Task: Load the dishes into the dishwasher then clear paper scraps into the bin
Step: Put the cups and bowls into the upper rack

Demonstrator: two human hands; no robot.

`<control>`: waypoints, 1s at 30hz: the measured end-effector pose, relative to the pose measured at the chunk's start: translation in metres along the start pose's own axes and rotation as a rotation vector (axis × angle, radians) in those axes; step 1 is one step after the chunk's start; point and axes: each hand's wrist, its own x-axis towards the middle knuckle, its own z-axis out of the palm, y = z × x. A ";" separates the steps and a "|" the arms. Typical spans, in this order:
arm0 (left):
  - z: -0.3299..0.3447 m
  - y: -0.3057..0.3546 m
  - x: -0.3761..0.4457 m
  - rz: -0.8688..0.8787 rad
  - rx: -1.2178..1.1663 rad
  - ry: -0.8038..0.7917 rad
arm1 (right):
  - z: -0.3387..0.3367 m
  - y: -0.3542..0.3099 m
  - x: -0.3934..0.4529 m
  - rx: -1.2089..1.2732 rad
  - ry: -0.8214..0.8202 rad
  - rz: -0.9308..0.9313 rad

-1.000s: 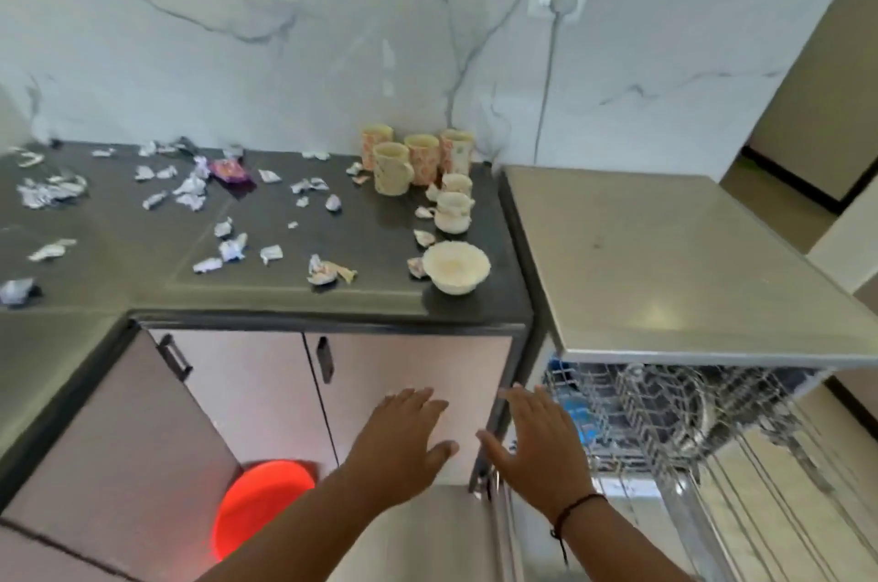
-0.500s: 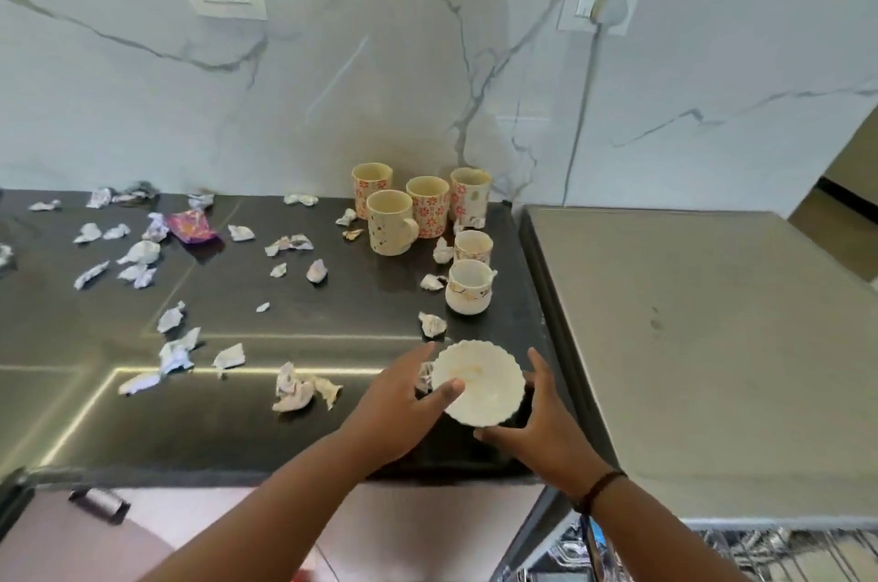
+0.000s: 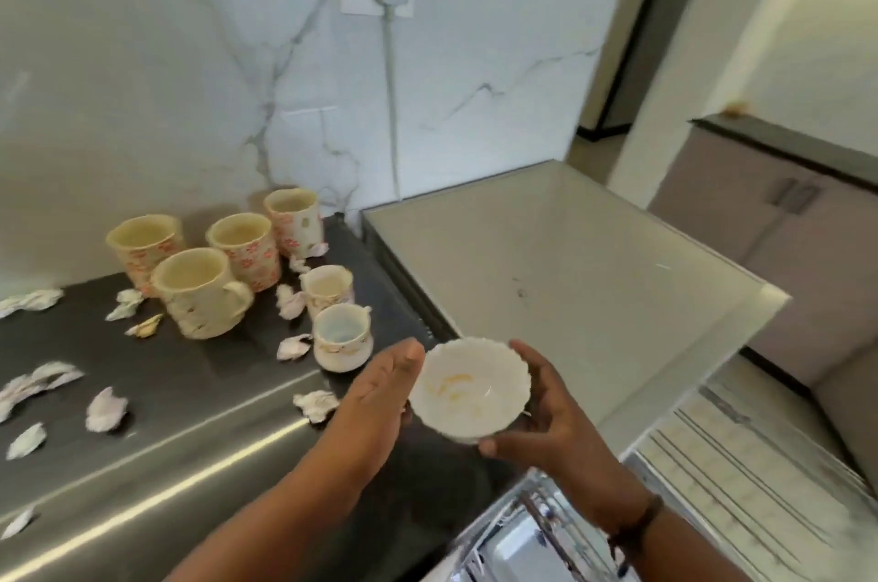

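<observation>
A pale dishwasher top [image 3: 560,277] is being shown filling the view from the centre toward three o'clock, with a wire rack [image 3: 537,529] seen below it at five o'clock. The dark countertop [image 3: 190,415] is being seen spreading from the centre toward nine o'clock. Four tall patterned mugs [image 3: 199,291] are being shown grouped at ten o'clock, touching or just beside one another, and two smaller cups [image 3: 339,334] are standing near them toward the centre. A white scalloped bowl [image 3: 470,389], smeared yellow inside, is being held clear of the countertop just below centre, tilted toward the camera. It is being cradled by the right hand [image 3: 546,420], whose fingers are curled round its rim and underside at three o'clock of it. It is being steadied by the left hand [image 3: 380,396], whose fingers are lying straight against its nine o'clock side. Crumpled paper scraps [image 3: 107,408] are being seen scattered over the countertop toward eight and nine o'clock.
</observation>
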 end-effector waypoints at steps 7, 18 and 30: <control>0.090 0.048 0.000 -0.028 -0.089 -0.593 | -0.056 -0.035 -0.070 0.453 0.283 -0.135; 0.255 0.011 -0.001 0.326 0.639 -1.120 | -0.147 0.023 -0.189 1.165 0.800 -0.201; 0.407 -0.082 0.128 1.060 1.780 -0.716 | -0.323 0.156 -0.223 0.929 1.024 0.521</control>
